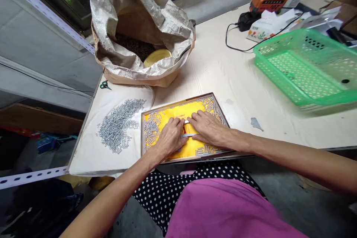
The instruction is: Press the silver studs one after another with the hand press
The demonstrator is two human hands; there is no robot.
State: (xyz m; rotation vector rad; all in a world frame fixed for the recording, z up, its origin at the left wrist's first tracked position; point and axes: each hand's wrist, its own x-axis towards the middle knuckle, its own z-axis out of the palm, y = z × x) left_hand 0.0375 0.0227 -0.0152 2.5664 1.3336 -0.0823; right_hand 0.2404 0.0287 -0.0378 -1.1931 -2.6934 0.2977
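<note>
Single head view, steep forward-down, close above tray (170,113) at table (223,70) edge.

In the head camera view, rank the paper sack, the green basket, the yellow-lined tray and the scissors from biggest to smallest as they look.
1. paper sack
2. green basket, though the frame edge cuts it off
3. yellow-lined tray, not much smaller
4. scissors, by far the smallest

left hand (170,137) | right hand (208,128) | both on yellow tray (170,113) | screw pile (118,125) just left of tray
</note>
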